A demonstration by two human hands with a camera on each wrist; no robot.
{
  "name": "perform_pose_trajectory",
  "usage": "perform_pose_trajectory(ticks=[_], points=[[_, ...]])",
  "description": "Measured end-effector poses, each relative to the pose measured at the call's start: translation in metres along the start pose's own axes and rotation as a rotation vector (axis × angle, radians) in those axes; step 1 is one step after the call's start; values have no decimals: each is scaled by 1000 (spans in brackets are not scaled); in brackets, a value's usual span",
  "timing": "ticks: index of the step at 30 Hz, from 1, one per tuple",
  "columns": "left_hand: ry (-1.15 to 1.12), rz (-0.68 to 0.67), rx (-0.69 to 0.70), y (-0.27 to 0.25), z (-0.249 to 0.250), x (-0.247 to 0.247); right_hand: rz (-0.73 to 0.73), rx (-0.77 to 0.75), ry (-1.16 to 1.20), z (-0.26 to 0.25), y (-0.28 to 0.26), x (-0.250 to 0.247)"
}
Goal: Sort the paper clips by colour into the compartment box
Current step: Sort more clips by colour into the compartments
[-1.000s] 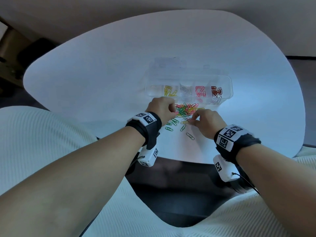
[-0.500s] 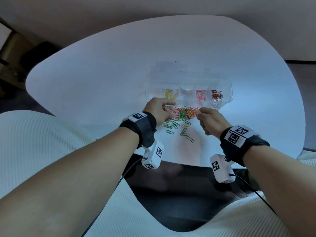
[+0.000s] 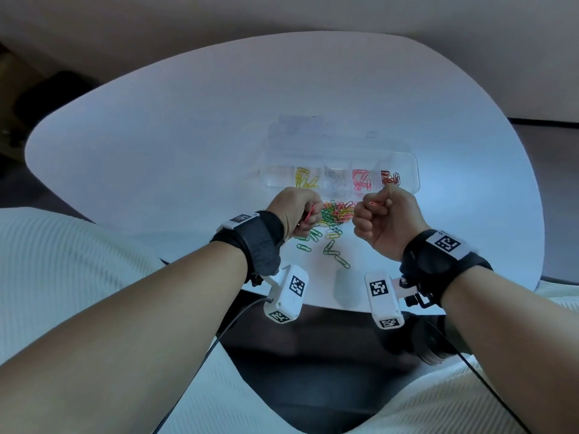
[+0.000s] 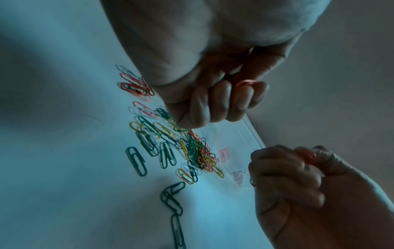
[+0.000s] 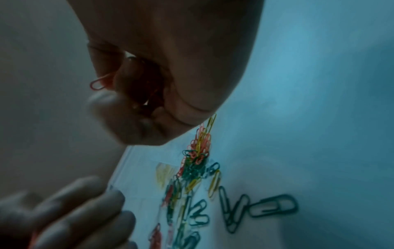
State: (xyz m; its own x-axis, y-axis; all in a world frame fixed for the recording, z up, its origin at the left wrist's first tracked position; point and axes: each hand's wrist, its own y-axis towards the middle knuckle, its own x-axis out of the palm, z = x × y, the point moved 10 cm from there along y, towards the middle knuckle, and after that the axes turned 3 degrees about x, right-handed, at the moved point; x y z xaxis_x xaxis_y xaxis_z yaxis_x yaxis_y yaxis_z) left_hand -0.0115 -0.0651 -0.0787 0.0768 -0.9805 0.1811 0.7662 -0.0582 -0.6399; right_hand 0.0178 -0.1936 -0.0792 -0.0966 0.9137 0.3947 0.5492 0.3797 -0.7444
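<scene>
Both hands have lifted off the pile (image 3: 332,214) on the counter (image 3: 156,151), left hand (image 3: 296,211) and right hand (image 3: 387,220) each pinching a red clip, which could slip or miss the box (image 3: 407,161)'s red compartment

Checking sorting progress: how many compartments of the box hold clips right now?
4: yellow clips, clear clips, pink clips, dark red clips. Leftmost compartment looks empty.

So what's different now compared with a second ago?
Both hands rose off the pile of paper clips. The left hand now pinches a red clip; the right hand pinches a pink one. The compartment box and its sorted clips stayed put.
</scene>
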Motion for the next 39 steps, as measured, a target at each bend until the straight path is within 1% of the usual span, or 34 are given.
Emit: perform_pose_trajectory(ticks=[3, 6, 9, 11, 12, 13, 14, 15, 16, 17, 18, 19, 21, 24, 26, 29, 30, 31, 33, 35, 36, 37, 39], points=[[-16, 8, 15, -3, 0, -2, 33, -31, 35, -4, 0, -4], [-29, 30, 45, -6, 2, -5, -2, -32, 81, -6, 1, 0], [-21, 58, 60, -7, 5, -6, -48, 11, 93, -3, 0, 7], [15, 88, 59, -9, 7, -9, 6, 97, 14, 7, 4, 2], [74, 103, 59, -10, 10, -10, 60, 136, -125, 11, 5, -2], [189, 116, 65, -11, 13, -11, 128, 155, -369, 12, 6, -7], [352, 130, 77, -12, 18, -13, 186, 158, -704, 11, 5, -11], [539, 147, 87, -13, 23, -15, 231, 129, -1059, 5, 5, -11], [707, 168, 89, -13, 27, -18, 248, 80, -1338, -2, 5, -6], [823, 190, 86, -14, 31, -22, 247, 43, -1480, -5, 7, -1], [886, 207, 91, -14, 35, -26, 239, 36, -1515, -8, 10, 1], [914, 223, 106, -14, 40, -30, 229, 44, -1497, -11, 12, 2], [935, 256, 154, -16, 57, -34, 215, 10, -1426, -23, 11, 11], [915, 321, 236, -18, 82, -39, 172, -93, -1281, -39, 6, 30], [890, 353, 262, -17, 92, -45, 127, -137, -1161, -42, 3, 40], [831, 357, 308, -15, 99, -55, 73, -140, -984, -34, 9, 52], [793, 363, 318, -14, 100, -58, 90, -158, -942, -35, 12, 54], [761, 368, 326, -12, 101, -59, 140, -204, -910, -41, 15, 52], [746, 363, 344, -8, 101, -53, 332, -391, -912, -70, 13, 42], [757, 350, 385, -2, 102, -38, 549, -567, -980, -101, 0, 27], [760, 347, 410, 0, 104, -28, 610, -598, -1015, -111, -4, 21], [755, 346, 434, 4, 106, -19, 622, -579, -1060, -115, -4, 15], [728, 344, 475, 13, 110, 1, 545, -459, -1192, -108, 3, 9]])
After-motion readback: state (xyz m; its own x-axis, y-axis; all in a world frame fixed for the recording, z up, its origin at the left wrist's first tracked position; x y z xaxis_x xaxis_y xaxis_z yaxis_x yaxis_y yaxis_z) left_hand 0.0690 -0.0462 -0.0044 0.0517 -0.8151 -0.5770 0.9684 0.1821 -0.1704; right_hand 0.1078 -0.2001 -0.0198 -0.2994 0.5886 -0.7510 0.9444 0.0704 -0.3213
